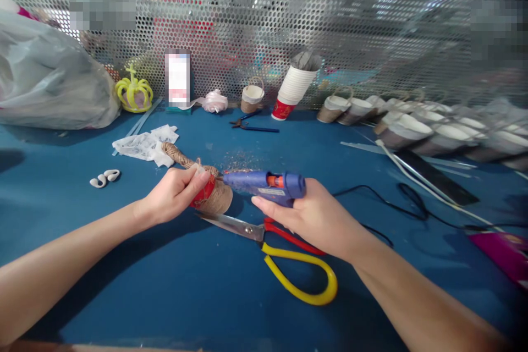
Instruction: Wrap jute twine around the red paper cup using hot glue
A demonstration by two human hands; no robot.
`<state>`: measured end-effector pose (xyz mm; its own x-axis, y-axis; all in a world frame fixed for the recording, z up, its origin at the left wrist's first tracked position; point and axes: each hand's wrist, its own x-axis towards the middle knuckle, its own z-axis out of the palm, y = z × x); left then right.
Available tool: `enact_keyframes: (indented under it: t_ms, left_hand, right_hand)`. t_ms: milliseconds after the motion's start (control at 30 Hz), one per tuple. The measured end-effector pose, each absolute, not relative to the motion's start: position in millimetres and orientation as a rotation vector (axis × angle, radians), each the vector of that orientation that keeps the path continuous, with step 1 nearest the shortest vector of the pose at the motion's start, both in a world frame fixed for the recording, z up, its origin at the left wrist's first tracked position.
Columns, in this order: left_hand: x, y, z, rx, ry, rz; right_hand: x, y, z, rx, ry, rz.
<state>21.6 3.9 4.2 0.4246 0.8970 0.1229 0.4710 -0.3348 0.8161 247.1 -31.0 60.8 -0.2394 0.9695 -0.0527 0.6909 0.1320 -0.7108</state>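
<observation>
In my right hand [313, 212] is a blue glue gun [259, 182], fingers wrapped round its handle and its nozzle pointing left. My left hand [177, 192] is closed on a red paper cup [202, 193] partly wound with brown twine [218, 199]. The glue gun's tip meets or nearly meets the cup's upper side; the exact contact is too small to tell. A twisted hank of twine [175, 154] lies just behind my left hand. Below the cup rest large scissors [243, 226] with one red and one yellow handle, blades pointing left.
Several twine-wrapped cups [404, 129] line the back right. A tilted stack of paper cups [291, 93], pliers [251, 124], a single handled cup [252, 98] and a phone [178, 80] stand or lie along the perforated metal screen. White earphones [105, 177] sit left; a black cord [371, 192] trails right.
</observation>
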Motion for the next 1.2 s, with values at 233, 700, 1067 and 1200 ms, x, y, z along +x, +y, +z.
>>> enact_keyframes:
  t_ms: [233,700,1067,1200]
  left_hand:
    - [21.5,3.3,5.1,1.961,1.157,0.742]
    - [20.6,3.5,3.9,2.009,1.123,0.764]
    - [21.6,4.8,4.3,2.016,1.110,0.779]
    - [21.5,4.4,4.4,2.027,1.108,0.796]
  right_hand:
    - [248.2,-32.2,60.4,-1.617,-1.999,0.929]
    - [246.5,-34.7,64.7,-1.650,-1.997,0.955]
    - [246.7,-36.2,68.5,-1.652,-1.987,0.964]
    - [247.9,-33.6,67.7,-1.610,-1.952,0.902]
